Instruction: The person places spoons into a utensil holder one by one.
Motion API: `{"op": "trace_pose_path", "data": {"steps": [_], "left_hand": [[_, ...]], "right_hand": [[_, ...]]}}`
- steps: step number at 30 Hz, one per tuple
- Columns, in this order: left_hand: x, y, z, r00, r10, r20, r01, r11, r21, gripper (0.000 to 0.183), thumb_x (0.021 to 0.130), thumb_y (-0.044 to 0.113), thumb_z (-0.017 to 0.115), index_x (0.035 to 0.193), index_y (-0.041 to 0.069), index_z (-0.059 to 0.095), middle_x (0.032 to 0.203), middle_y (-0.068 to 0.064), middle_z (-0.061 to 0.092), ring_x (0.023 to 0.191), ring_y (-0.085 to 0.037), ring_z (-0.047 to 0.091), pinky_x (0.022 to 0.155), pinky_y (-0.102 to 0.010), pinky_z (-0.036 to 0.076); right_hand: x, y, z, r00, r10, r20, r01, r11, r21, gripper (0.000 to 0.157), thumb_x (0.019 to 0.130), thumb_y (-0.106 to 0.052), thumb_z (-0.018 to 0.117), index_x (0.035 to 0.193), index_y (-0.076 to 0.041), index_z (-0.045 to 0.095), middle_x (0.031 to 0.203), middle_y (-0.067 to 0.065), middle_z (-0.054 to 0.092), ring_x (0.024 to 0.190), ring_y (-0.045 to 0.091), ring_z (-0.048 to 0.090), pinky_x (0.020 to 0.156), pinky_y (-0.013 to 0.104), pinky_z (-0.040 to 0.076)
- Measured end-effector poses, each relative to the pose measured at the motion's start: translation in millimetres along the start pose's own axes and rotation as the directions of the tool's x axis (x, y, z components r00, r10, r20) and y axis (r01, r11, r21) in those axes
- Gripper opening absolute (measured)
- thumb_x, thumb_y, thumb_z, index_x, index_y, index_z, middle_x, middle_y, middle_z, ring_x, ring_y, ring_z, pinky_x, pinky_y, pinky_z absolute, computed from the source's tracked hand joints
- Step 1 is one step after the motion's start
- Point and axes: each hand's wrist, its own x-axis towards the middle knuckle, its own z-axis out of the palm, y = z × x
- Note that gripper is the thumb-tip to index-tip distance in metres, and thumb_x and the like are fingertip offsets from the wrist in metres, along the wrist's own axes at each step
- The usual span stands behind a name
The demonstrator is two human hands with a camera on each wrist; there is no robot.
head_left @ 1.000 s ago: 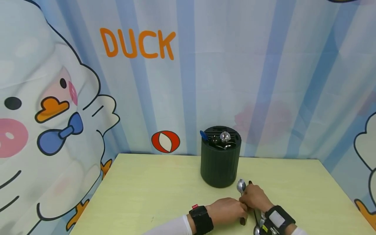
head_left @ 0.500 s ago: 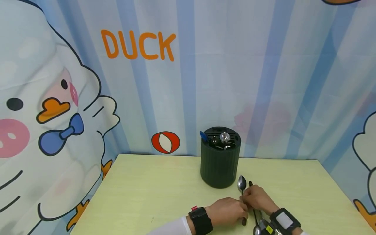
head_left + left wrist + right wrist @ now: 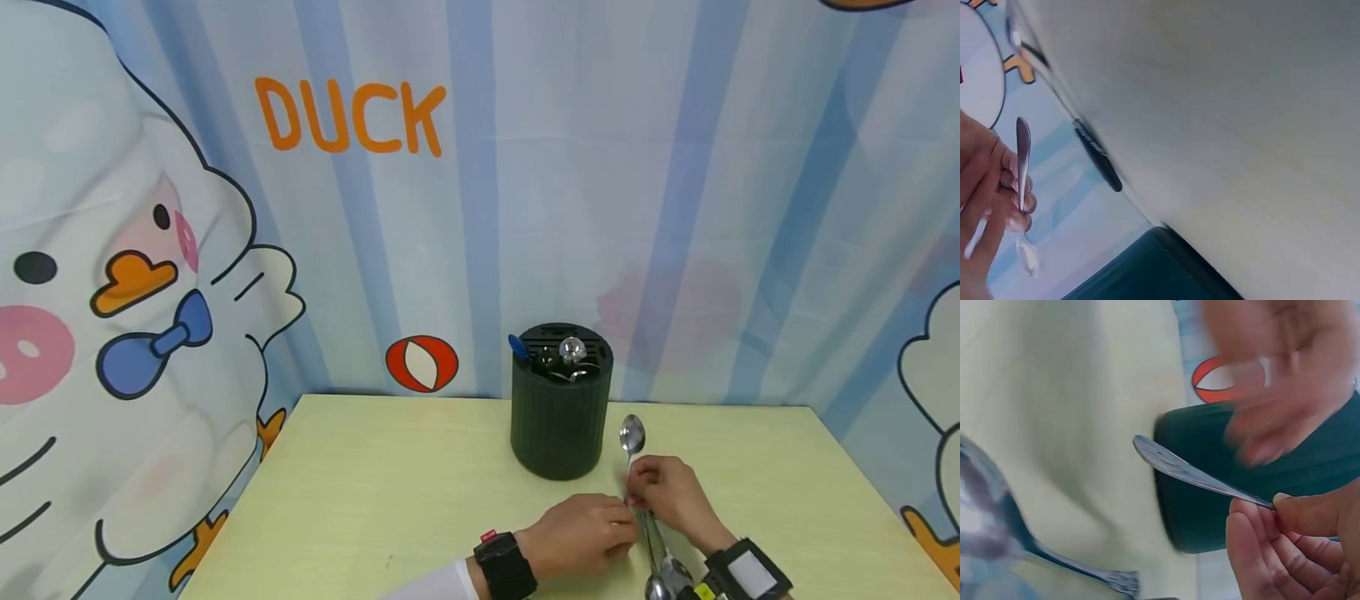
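Note:
My right hand [image 3: 671,496] pinches a metal spoon [image 3: 632,435] by its narrow middle, between thumb and fingertips. The spoon's bowl points up and away in the head view; its flat handle end sticks out past the fingers in the right wrist view. Close to the handle end, my left hand [image 3: 577,533] hovers with loosely bent fingers, blurred in the right wrist view, and nothing shows in its grasp. Below the right hand, another spoon [image 3: 657,587] lies on the table among metal utensils. A black handle [image 3: 1099,156] lies on the table in the left wrist view.
A dark green ribbed utensil holder [image 3: 561,425] stands at the back of the table, with a blue handle [image 3: 519,347] and several metal pieces in its slotted top. The pale yellow table [image 3: 390,467] meets a duck-print curtain [image 3: 555,167] behind.
The spoon has risen and shifted away and slightly right with my right hand. The left hand, formerly at the spoon's handle end, now sits just apart from it.

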Motion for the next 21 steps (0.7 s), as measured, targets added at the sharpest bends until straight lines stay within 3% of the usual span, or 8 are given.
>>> {"op": "trace_pose_path", "data": {"steps": [3,6,8,11,13,15,18,21], "left_hand": [[-0.5,-1.1,-5.9,0.962,-0.125,-0.244,0.098,0.988,-0.121,0.008,0.092,0.023,0.053,0.088,0.021,0.06,0.086,0.012,0.055,0.086,0.002,0.047,0.084,-0.013,0.041],[0.3,-5.4,-13.2,0.868,-0.347,-0.356,0.223,0.912,-0.346,0.007,0.094,0.026,0.051,0.092,0.021,0.055,0.088,0.009,0.053,0.084,0.001,0.047,0.078,-0.015,0.043],[0.8,-9.6,-18.9,0.802,-0.491,-0.341,0.291,0.82,-0.493,0.009,0.096,0.029,0.05,0.1,0.022,0.054,0.094,0.008,0.055,0.089,-0.001,0.05,0.08,-0.019,0.045],[1.9,-13.2,-27.5,0.727,-0.646,-0.234,0.34,0.634,-0.695,0.022,0.096,0.032,0.051,0.116,0.023,0.052,0.108,0.005,0.057,0.1,-0.005,0.053,0.086,-0.025,0.047],[3.2,-12.6,-34.6,0.702,-0.696,-0.153,0.321,0.501,-0.804,0.03,0.095,0.028,0.054,0.123,0.02,0.05,0.116,0.0,0.058,0.106,-0.012,0.053,0.09,-0.028,0.046],[5.6,-8.5,-46.2,0.689,-0.718,-0.097,0.306,0.41,-0.859,0.033,0.094,0.024,0.056,0.126,0.016,0.05,0.12,-0.006,0.057,0.109,-0.017,0.053,0.09,-0.028,0.046],[10.7,-1.5,-64.9,0.665,-0.745,-0.052,0.299,0.33,-0.895,0.033,0.091,0.015,0.059,0.123,0.009,0.053,0.118,-0.012,0.057,0.107,-0.021,0.054,0.086,-0.025,0.048],[14.6,2.4,-75.8,0.635,-0.771,-0.04,0.342,0.327,-0.881,0.028,0.089,0.01,0.06,0.117,0.006,0.058,0.108,-0.009,0.062,0.098,-0.016,0.058,0.079,-0.024,0.051]], "right_hand": [[-2,-7,-7.0,0.999,-0.035,-0.015,0.035,0.999,-0.003,0.007,0.088,-0.006,0.059,0.083,-0.004,0.063,0.067,0.003,0.062,0.059,0.018,0.061,0.055,0.032,0.055],[-4,-13,-11.5,0.998,-0.061,-0.021,0.061,0.998,-0.017,0.007,0.089,-0.011,0.06,0.087,-0.005,0.063,0.068,0.002,0.062,0.06,0.017,0.061,0.056,0.033,0.055],[-5,-16,-12.3,0.996,-0.084,-0.022,0.084,0.996,-0.027,0.008,0.089,-0.013,0.061,0.087,-0.006,0.063,0.068,0.001,0.062,0.061,0.016,0.061,0.057,0.031,0.055],[-6,-20,-11.7,0.992,-0.127,-0.017,0.127,0.992,-0.022,0.008,0.089,-0.015,0.063,0.087,-0.007,0.063,0.07,0.001,0.063,0.064,0.015,0.061,0.059,0.03,0.056],[-7,-22,-10.5,0.987,-0.157,-0.022,0.157,0.987,-0.021,0.008,0.088,-0.015,0.064,0.086,-0.008,0.063,0.071,0.001,0.063,0.065,0.014,0.062,0.059,0.027,0.055],[-7,-25,-9.3,0.982,-0.184,-0.033,0.184,0.983,-0.015,0.007,0.087,-0.015,0.064,0.086,-0.009,0.063,0.071,0.001,0.063,0.065,0.013,0.062,0.059,0.026,0.055],[-8,-29,-7.1,0.975,-0.219,-0.048,0.219,0.976,-0.002,0.007,0.087,-0.016,0.065,0.086,-0.01,0.064,0.072,0.001,0.063,0.065,0.012,0.062,0.059,0.025,0.055],[-8,-32,-4.4,0.968,-0.246,-0.045,0.247,0.969,0.015,0.007,0.087,-0.017,0.065,0.089,-0.011,0.066,0.075,0.0,0.064,0.066,0.011,0.062,0.06,0.025,0.055]]}}
